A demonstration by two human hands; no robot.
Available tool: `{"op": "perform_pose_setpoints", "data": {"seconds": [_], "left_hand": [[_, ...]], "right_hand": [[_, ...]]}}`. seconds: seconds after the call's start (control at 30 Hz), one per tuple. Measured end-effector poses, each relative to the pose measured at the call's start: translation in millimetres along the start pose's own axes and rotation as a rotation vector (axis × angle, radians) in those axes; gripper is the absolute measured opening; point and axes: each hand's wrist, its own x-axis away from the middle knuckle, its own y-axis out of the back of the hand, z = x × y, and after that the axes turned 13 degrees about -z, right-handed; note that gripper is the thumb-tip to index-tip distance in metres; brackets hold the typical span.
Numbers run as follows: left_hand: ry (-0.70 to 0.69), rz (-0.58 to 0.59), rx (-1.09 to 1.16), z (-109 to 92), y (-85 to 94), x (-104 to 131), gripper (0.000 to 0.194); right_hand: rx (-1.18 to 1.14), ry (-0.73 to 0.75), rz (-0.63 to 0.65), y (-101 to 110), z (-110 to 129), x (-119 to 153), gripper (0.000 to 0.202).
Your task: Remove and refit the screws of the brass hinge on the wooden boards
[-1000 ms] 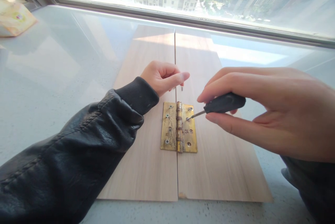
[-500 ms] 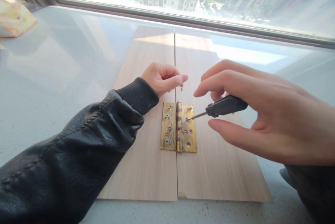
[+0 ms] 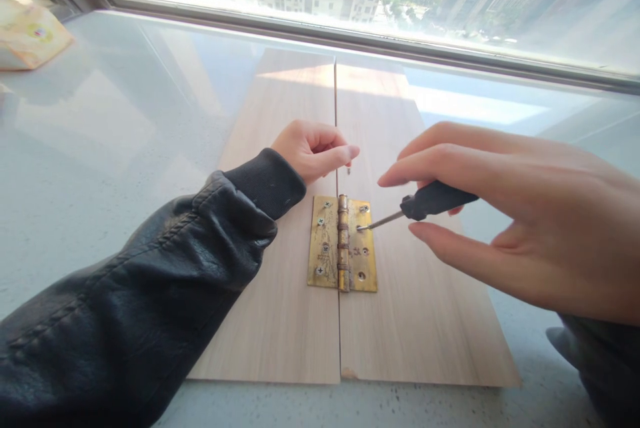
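Observation:
A brass hinge (image 3: 325, 241) lies across the seam between two pale wooden boards, the left board (image 3: 270, 321) and the right board (image 3: 420, 321). Several screws sit in its left leaf; on the right leaf a screwdriver (image 3: 435, 201) rests its tip at the second hole from the top. My right hand (image 3: 500, 215) is around the black handle, fingers partly spread above it and thumb below. Beyond the hinge, my left hand (image 3: 317, 151) is closed in a pinch, with the end of a small screw (image 3: 349, 169) showing under the fingertips.
The boards lie on a speckled white surface (image 3: 125, 168). A window frame (image 3: 300, 37) runs along the far edge, with tall buildings outside. At the far left is a pale yellow-orange packet (image 3: 33, 38).
My right hand has shifted slightly right with its fingers around the screwdriver, whose handle has also moved a little right. My left hand has hardly moved.

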Motion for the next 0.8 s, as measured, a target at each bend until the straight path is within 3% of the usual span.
{"op": "perform_pose_setpoints", "data": {"seconds": [0.1, 0.23, 0.4, 0.53, 0.63, 0.8], "left_hand": [[-0.012, -0.013, -0.021, 0, 0.0, 0, 0.022], [-0.013, -0.008, -0.023, -1, -0.2, 0, 0.024], [-0.023, 0.005, -0.025, 1, 0.1, -1, 0.024], [-0.026, -0.001, -0.022, 0, 0.3, 0, 0.024], [-0.039, -0.008, -0.027, 0, 0.4, 1, 0.022], [-0.051, -0.013, -0.030, 2, 0.6, 0, 0.021]], "right_hand": [[0.034, 0.042, -0.034, 2, 1, -2, 0.007], [0.153, 0.064, -0.067, 1, 2, -1, 0.014], [0.095, -0.033, 0.040, 0, 5, 5, 0.026], [0.121, 0.025, -0.009, 1, 3, 8, 0.006], [0.263, 0.035, -0.047, 1, 3, 10, 0.013], [0.199, -0.040, 0.087, 3, 9, 11, 0.022]]}}
